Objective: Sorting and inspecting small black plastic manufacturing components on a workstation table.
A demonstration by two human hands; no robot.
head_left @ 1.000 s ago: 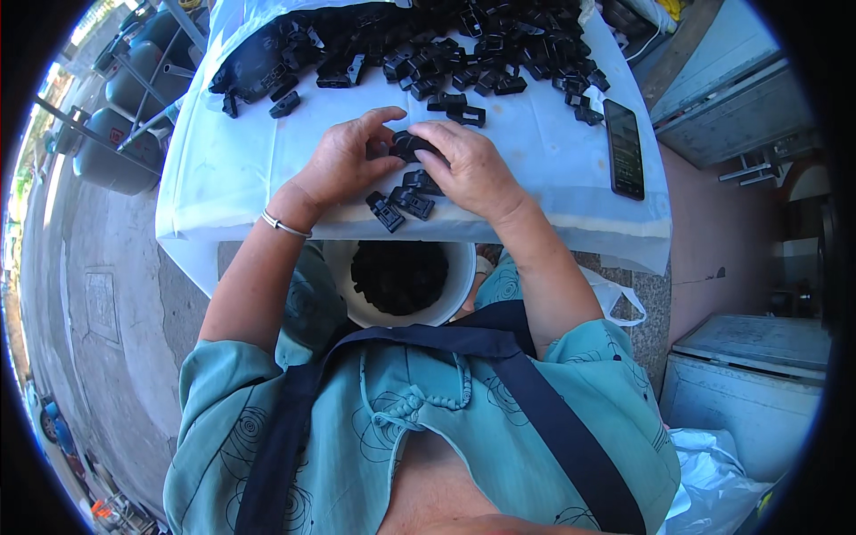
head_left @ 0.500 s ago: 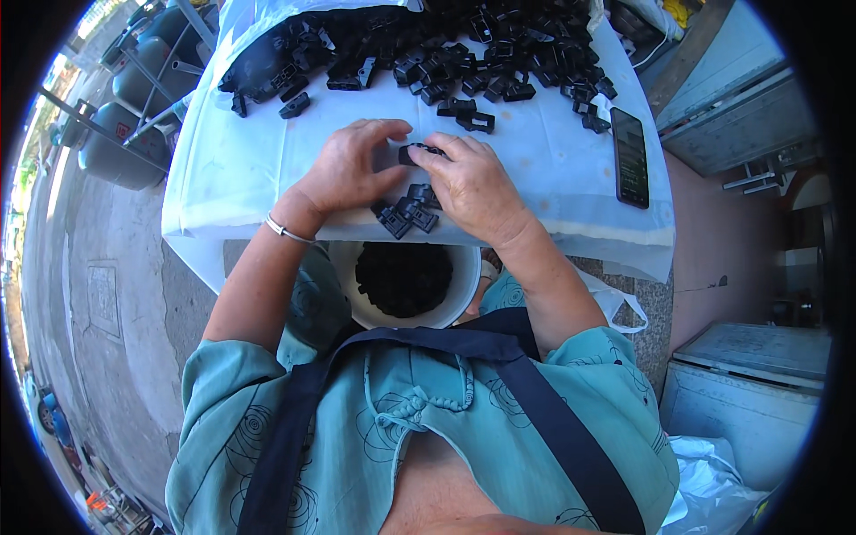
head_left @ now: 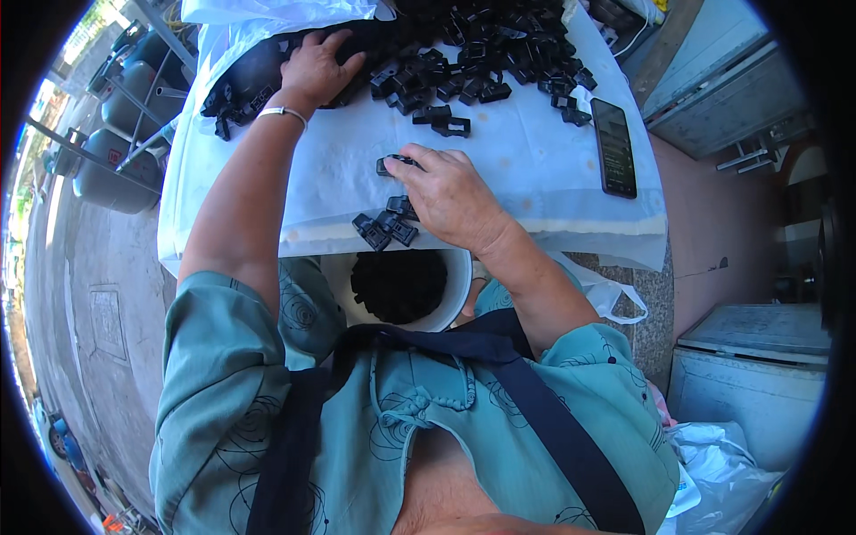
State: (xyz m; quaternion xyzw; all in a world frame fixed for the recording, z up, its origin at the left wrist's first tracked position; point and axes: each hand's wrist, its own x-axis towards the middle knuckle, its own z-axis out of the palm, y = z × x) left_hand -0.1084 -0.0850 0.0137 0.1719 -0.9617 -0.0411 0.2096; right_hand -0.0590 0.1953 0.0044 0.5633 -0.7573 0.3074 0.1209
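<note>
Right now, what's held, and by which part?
Right hand: small black part, by its right end. Left hand: at the pile; hold can't be told.

Daylight, glaring at far left; edges bowed, corners black

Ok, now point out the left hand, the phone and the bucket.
Left hand (head_left: 312, 71): head view, back of the hand.
Phone (head_left: 613, 147): head view, middle of its screen.
Bucket (head_left: 459, 287): head view, inner wall, right side.
</note>
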